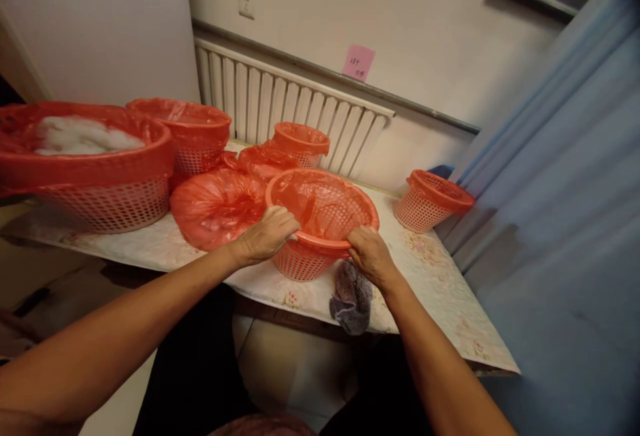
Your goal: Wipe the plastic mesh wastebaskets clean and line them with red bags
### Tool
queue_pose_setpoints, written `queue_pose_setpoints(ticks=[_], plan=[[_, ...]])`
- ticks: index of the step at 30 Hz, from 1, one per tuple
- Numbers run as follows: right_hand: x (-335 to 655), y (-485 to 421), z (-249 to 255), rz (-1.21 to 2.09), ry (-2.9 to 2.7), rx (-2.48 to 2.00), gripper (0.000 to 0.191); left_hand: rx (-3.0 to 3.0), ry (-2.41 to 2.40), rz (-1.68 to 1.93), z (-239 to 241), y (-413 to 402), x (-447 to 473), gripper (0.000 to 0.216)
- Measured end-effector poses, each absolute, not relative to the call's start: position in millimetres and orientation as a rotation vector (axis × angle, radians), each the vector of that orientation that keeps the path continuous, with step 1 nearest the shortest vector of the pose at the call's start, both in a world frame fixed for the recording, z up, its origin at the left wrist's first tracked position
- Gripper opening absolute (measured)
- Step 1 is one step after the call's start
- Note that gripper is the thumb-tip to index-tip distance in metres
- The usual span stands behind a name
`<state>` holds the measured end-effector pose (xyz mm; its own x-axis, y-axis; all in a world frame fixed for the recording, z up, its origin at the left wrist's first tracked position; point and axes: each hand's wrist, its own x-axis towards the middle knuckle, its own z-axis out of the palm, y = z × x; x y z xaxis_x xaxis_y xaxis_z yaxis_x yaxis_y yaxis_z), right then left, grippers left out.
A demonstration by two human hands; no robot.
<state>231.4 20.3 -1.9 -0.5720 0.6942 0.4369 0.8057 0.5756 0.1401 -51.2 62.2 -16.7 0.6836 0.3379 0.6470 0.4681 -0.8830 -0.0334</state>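
A round plastic basket with perforated sides stands near the front edge of the table, lined with a thin red plastic bag folded over its rim. My left hand is closed on the rim at the near left, fingers wrapped over bag and edge. On the near right, my right hand grips the same rim. A crumpled grey cloth lies just below the right hand, partly over the table edge. Touching the basket's left side is a bunched red plastic bag.
A large red-lined basket at left holds white material. Lined baskets stand behind, and another lined basket at right by the blue curtain. A radiator runs behind the table.
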Motion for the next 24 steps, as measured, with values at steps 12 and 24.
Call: queue_pose_setpoints(ticks=[12,24], plan=[[168,3,-12,-0.723,-2.214,-1.479,0.022,-2.753,-0.731,-1.033,-11,36,-45,0.029],[217,20,-8,-0.619,-2.418,-1.248,0.023,-2.689,-0.626,-0.949,-15,64,-49,0.039]])
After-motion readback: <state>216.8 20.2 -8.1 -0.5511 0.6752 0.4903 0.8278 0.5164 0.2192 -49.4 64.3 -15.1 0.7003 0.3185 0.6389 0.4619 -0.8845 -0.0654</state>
